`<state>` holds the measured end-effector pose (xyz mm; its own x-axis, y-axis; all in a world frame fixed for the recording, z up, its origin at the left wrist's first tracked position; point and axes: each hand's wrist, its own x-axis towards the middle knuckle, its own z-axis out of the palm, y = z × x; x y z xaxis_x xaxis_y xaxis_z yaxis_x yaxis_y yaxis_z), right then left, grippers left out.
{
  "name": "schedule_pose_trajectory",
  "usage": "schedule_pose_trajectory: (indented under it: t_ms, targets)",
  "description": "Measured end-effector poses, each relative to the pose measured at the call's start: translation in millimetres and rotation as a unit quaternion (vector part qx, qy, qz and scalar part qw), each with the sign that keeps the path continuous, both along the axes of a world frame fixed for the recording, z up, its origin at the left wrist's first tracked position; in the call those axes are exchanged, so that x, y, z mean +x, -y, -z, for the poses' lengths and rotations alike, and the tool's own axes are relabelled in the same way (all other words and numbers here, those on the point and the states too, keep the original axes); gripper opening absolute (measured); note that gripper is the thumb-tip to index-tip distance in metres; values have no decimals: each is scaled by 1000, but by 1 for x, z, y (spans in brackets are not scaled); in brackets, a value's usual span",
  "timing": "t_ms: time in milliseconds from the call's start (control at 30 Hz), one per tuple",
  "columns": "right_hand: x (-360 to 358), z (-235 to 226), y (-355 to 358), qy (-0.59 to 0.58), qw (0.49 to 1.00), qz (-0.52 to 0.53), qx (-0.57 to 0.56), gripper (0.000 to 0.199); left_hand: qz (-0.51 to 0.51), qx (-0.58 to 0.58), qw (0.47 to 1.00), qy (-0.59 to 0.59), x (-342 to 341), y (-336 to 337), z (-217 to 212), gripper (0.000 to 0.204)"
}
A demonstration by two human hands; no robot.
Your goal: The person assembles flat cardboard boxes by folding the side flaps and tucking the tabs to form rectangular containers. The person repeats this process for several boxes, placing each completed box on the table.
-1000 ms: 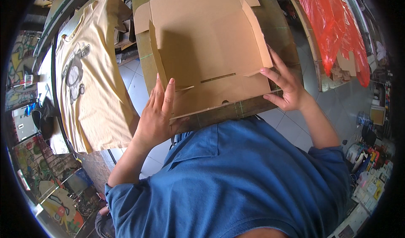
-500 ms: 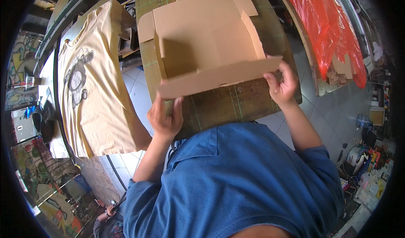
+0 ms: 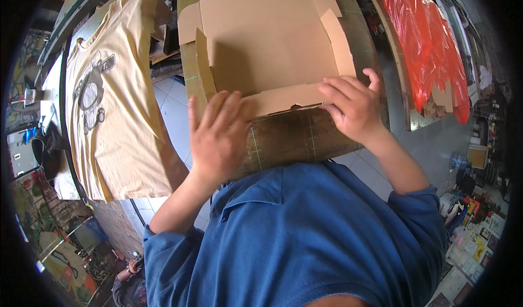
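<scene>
A brown cardboard box (image 3: 272, 40), partly folded, lies on the worn table with its lid panel spread toward the far side. Its side walls stand up, and the low front wall (image 3: 283, 98) is folded inward along the near edge. My left hand (image 3: 218, 138) rests at the near left corner, fingers stretched and slightly spread, somewhat blurred. At the near right corner my right hand (image 3: 357, 108) pinches the front wall, fingertips over the top and thumb on the outside, with the little finger raised.
The box sits on a dark table (image 3: 283, 141) with green grid lines. To the left, a cream T-shirt (image 3: 117, 105) with a dark print is stretched over a board. Red plastic sheeting (image 3: 427, 45) hangs at the right. Another person's hand (image 3: 131, 269) shows at the lower left.
The front flap has gone from raised to folded down inside the front edge. My left hand has moved up from gripping beneath it to lying over the corner; my right fingers now curl over the wall.
</scene>
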<state>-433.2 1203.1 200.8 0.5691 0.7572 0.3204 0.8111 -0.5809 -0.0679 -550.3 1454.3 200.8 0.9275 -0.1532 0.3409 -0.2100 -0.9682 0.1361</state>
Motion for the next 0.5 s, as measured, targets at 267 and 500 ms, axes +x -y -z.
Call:
schedule_pose_trajectory:
  t_ms: [267,500]
  targets:
    - [1,-17,-36,-217,974,-48,-46,28,49,-85,985,-141,28,22,-7,11]
    - [-34,-21,-24,-275,959,-58,-47,25,71,-131,960,-237,3,23,-25,14]
